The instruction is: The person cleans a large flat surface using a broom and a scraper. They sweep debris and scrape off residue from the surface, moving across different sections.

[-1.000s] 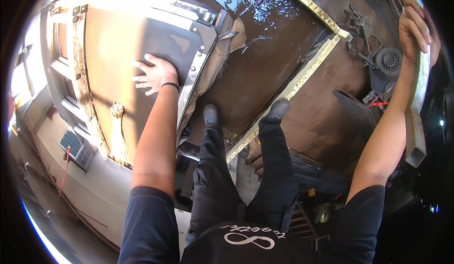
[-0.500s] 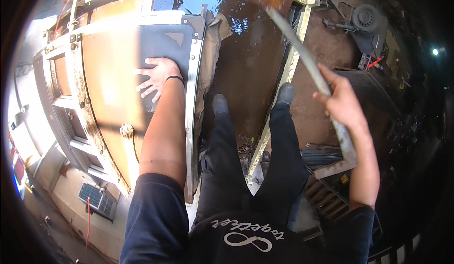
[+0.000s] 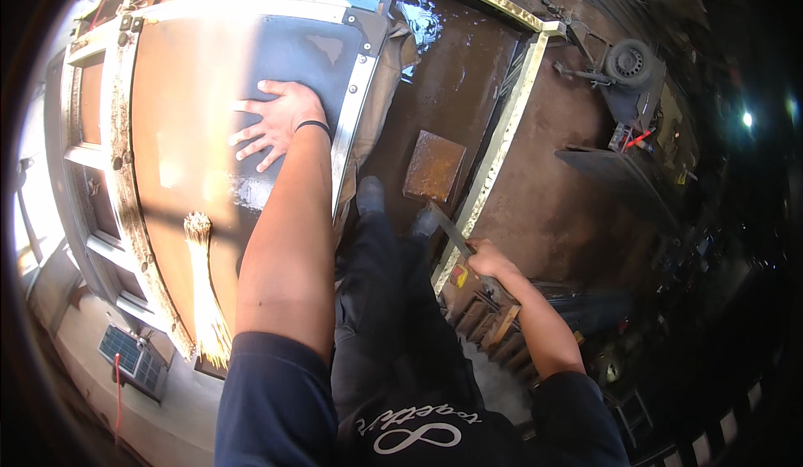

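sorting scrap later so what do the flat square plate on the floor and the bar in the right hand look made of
The square plate looks like steel, its whole face orange-brown and mottled like rust. The bar in the right hand looks like bare metal too, grey and dull, a flat straight strip; its exact alloy cannot be told.

Workshop floor (image 3: 577,208), brown & wet-looking. Rusty square plate (image 3: 434,166) lies flat on it, just beside the long pale metal bar (image 3: 493,166) running across the floor. Small wheeled machine (image 3: 623,66) sits near the far edge; big metal door panel (image 3: 192,132) at the left edge.
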A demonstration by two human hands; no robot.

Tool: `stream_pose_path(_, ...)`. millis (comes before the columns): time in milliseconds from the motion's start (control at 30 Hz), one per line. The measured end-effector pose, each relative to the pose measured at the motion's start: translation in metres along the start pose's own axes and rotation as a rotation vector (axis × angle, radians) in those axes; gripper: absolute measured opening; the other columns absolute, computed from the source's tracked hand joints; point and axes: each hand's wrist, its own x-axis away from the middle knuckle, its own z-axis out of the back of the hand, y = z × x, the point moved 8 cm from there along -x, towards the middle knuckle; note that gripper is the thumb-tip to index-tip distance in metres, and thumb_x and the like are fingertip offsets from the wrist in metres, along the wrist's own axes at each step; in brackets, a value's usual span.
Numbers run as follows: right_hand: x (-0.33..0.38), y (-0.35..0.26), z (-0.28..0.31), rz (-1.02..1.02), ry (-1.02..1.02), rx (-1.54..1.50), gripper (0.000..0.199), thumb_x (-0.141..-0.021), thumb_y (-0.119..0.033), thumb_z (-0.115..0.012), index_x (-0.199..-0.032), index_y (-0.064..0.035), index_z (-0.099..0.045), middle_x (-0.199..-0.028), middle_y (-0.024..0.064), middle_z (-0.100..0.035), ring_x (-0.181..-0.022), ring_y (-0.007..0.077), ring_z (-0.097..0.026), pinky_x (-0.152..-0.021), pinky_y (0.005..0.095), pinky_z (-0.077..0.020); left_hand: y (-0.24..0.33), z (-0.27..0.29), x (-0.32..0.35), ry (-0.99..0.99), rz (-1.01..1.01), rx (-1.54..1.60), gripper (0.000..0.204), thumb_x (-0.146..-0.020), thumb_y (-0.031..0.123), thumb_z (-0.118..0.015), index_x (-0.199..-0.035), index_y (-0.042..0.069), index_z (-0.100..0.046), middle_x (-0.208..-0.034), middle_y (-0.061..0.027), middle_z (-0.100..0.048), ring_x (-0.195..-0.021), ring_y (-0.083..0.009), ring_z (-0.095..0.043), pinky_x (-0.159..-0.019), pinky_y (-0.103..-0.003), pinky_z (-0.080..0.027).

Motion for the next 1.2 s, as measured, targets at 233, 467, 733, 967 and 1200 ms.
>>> stream_pose_path(233, -0.077, 0.040, -0.044, -0.051, -0.040, 0.104, 0.052, -0.081, -0.024, -0.068, -0.123, 0.0069, -0.066, -0.110, 0.0255, -0.073, -0.101, 0.0364, -0.073, -0.089, 0.0429, -0.0559, -0.001, -0.001, 0.002, 0.024, 0.026, 0.057, 0.070, -0.103, 0.058, -0.026, -0.165, 0.024, -0.024, -0.168, -0.0309, -0.007, -0.154, -0.0537, -0.003, -0.118, -0.073, -0.015)
stream_pose_path(467, -0.089, 0.147, -0.141, -0.050, -0.102, -1.416, 0.042, -0.104, -0.031, -0.049, -0.139, -0.0086, -0.058, -0.106, 0.0134, -0.074, -0.093, 0.0281, -0.073, -0.077, 0.0423, -0.0585, 0.004, -0.002, 0.019, 0.001, 0.029, 0.139, 0.069, -0.104, 0.055, -0.027, -0.165, 0.022, -0.023, -0.168, -0.0312, -0.003, -0.155, -0.0537, 0.001, -0.120, -0.069, -0.015)
stream_pose_path(733, -0.142, 0.114, -0.166, -0.022, -0.548, -2.058, 0.025, -0.104, -0.027, -0.055, -0.109, -0.0027, -0.057, -0.096, 0.0067, -0.065, -0.074, 0.0164, -0.064, -0.056, 0.0272, -0.0518, 0.005, -0.008, 0.036, -0.057, -0.002, 0.253, 0.070, -0.105, 0.050, -0.028, -0.166, 0.019, -0.016, -0.169, -0.0282, 0.008, -0.154, -0.0530, -0.010, -0.124, -0.063, -0.015)
stream_pose_path(967, -0.142, 0.078, -0.108, -0.078, -0.714, -1.933, 0.017, -0.101, -0.015, -0.055, -0.089, -0.0041, -0.053, -0.080, 0.0047, -0.055, -0.058, 0.0100, -0.053, -0.046, 0.0220, -0.0474, -0.002, -0.005, 0.025, -0.046, -0.029, 0.281, 0.073, -0.104, 0.052, -0.029, -0.167, 0.018, -0.013, -0.170, -0.0270, 0.009, -0.155, -0.0511, -0.008, -0.123, -0.062, -0.015)
stream_pose_path(1200, -0.164, 0.002, 0.038, 0.101, -0.608, -2.017, 0.016, -0.099, -0.008, -0.052, -0.094, 0.0068, -0.051, -0.087, 0.0132, -0.058, -0.062, 0.0118, -0.058, -0.048, 0.0218, -0.0552, 0.005, -0.004, 0.017, -0.007, -0.024, 0.127, 0.072, -0.105, 0.054, -0.025, -0.166, 0.016, -0.019, -0.167, -0.0346, -0.005, -0.152, -0.0580, -0.002, -0.122, -0.067, -0.007)
